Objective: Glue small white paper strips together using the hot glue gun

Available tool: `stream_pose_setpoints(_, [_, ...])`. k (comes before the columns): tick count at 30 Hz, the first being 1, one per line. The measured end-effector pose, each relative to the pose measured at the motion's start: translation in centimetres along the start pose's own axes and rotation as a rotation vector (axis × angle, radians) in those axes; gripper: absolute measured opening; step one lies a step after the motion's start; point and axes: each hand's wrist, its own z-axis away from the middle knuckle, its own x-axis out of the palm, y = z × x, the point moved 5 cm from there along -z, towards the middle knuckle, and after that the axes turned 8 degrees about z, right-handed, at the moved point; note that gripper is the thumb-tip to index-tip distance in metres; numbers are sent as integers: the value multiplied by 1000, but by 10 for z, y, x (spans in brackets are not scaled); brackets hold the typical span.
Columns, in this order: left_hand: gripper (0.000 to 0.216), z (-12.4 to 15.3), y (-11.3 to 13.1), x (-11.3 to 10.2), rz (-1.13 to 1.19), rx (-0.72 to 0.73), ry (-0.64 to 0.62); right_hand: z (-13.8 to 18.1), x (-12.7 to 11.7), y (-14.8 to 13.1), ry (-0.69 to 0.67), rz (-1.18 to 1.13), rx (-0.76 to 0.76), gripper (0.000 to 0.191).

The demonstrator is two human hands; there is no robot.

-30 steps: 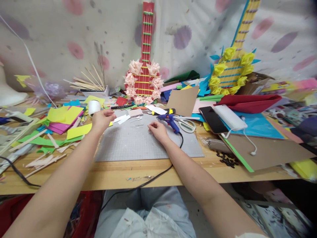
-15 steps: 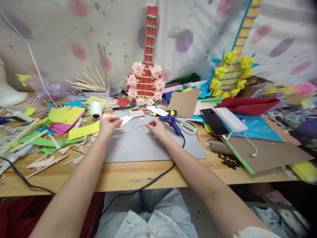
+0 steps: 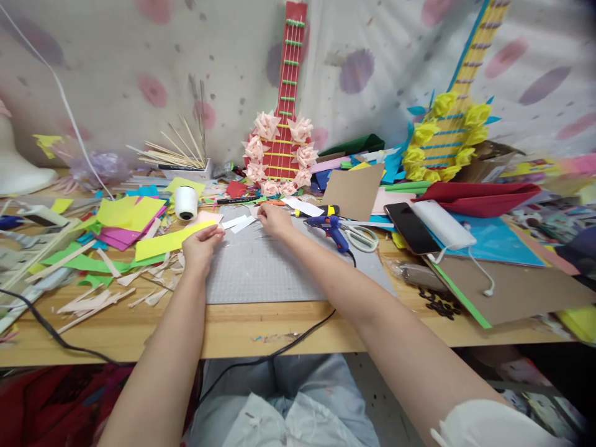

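Note:
My left hand is over the left edge of the grey cutting mat, thumb and fingers pinched together. Whatever is in that pinch is too small to make out. White paper strips lie just beyond its fingertips. My right hand reaches to the far part of the mat with its fingers closed and pointing down. Those fingertips cover part of a small pale piece, and I cannot tell what they grip. Several thin metal pieces lie on the mat below the right wrist.
Right of the right hand lie a blue glue gun, scissors and a phone. A red paper guitar with pink flowers stands at the back. Paper scraps and a white cylindrical object are on the left.
My right hand has moved left and farther away across the mat, toward the white strips. My left hand has shifted slightly left and nearer. The camera view has turned a little left.

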Motion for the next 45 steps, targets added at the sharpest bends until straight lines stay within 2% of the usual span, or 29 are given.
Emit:
stream_pose_setpoints(4, [24, 1, -1, 1, 35, -19, -4, -3, 7, -17, 59, 101, -203, 27])
stream_pose_setpoints(8, [25, 0, -2, 1, 49, 2, -3, -6, 13, -33, 31, 238, -419, 36])
stream_pose_setpoints(11, [27, 0, -2, 0, 25, 22, 34, -10, 16, -37, 21, 311, -470, 34])
stream_pose_setpoints(15, [26, -1, -1, -2, -46, 29, 85, -13, 20, -38, 12, 324, -450, 28])
stream_pose_setpoints(18, [26, -2, 0, -3, -114, 63, 85, -13, 17, -36, 33, 229, -395, 27])
stream_pose_setpoints(21, [24, -2, 1, -3, -147, 101, 61, -9, 5, -26, 54, -36, -246, 25])
stream_pose_setpoints(23, [24, -2, 2, -3, -194, 104, 62, -2, -3, -9, -25, -302, -65, 22])
stream_pose_setpoints(26, [25, 0, 3, -2, -261, 112, 86, 19, -10, 21, -215, -672, 221, 18])
stream_pose_setpoints(28, [25, 1, 4, -3, -257, 125, 117, 36, -14, 40, -317, -788, 357, 18])
stream_pose_setpoints(29, [26, 1, 3, -3, -248, 128, 129, 44, -15, 50, -327, -801, 405, 19])
stream_pose_setpoints(33, [22, 0, -1, -1, -286, 141, 86, 66, -7, 77, -357, -662, 466, 23])
stream_pose_setpoints(36, [22, 1, -5, 3, -289, 142, 16, 73, -1, 84, -274, -451, 422, 27])
stream_pose_setpoints(40, [26, 5, -3, 7, -202, 162, -28, 82, -9, 75, -91, -156, 269, 32])
stream_pose_setpoints(42, [24, 7, 0, 7, -275, 167, -16, 89, -16, 68, -55, -69, 202, 32])
stream_pose_setpoints(45, [28, 11, 6, 4, -495, 218, 89, 96, -25, 62, -30, 19, 163, 31])
